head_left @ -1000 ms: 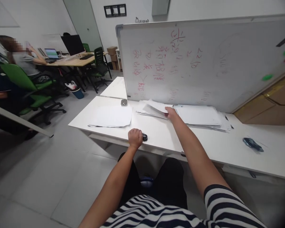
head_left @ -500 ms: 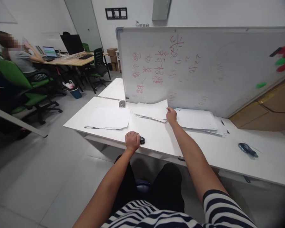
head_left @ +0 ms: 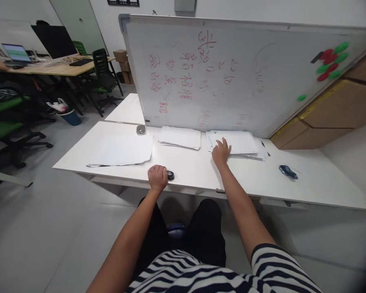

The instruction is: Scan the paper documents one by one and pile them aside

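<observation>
My left hand [head_left: 157, 178] is closed in a fist at the front of the white table, around what looks like a black stapler [head_left: 170, 175]; only its rounded end shows. My right hand [head_left: 221, 152] has its fingers spread over the left front part of the right paper stack [head_left: 242, 141]. Whether the fingertips press on the top sheet, I cannot tell. A smaller paper pile [head_left: 183, 136] lies in the middle, and a wider paper pile [head_left: 122, 149] sits to the left.
A whiteboard [head_left: 183, 77] with red writing leans along the table's back. Behind the left pile is a small metallic box [head_left: 140, 129]. A dark blue object [head_left: 288, 171] rests on the right, near cardboard boxes [head_left: 326, 118]. Another desk [head_left: 70, 69] with monitors stands far left.
My right hand has let go of the sheet at the middle pile and moved right to the right stack; that sheet now lies flat. My left hand keeps its hold. The view has turned right.
</observation>
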Demonstrator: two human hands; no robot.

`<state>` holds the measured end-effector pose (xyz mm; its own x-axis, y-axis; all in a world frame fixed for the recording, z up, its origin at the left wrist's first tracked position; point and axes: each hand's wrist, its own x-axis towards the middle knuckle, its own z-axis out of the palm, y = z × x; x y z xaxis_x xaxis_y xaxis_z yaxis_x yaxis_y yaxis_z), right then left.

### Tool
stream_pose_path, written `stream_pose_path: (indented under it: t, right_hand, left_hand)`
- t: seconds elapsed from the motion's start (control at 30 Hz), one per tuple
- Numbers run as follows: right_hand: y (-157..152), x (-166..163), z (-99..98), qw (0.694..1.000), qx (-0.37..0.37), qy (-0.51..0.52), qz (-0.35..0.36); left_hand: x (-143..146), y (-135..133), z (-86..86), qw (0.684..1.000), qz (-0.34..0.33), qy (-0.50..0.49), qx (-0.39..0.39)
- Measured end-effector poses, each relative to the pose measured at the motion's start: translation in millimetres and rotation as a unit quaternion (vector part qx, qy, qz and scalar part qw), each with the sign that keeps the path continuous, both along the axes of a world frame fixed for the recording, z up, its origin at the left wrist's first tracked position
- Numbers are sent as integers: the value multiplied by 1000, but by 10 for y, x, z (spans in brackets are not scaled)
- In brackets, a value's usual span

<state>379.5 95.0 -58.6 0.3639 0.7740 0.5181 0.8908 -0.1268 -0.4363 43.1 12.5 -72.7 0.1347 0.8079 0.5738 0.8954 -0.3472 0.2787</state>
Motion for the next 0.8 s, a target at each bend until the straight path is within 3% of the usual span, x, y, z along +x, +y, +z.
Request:
stream_pose_path:
  t: [0.1, 0.2, 0.4, 0.8]
  right_hand:
    - [-305, 396, -87, 998, -47, -33, -7]
    - [-471, 560, -192, 995, -92, -44, 6]
    - [-490, 447, -224, 991, -88, -100, 0]
    - [-494, 456, -272, 995, -63, -60, -39]
  left_hand:
    - [4, 0, -3, 1000, -4, -11, 5]
    - [3, 3, -10, 1000, -2, -15, 7]
    - [0, 19, -32, 1000, 2, -17, -1]
    - [-2, 22, -26, 999, -4, -33, -16]
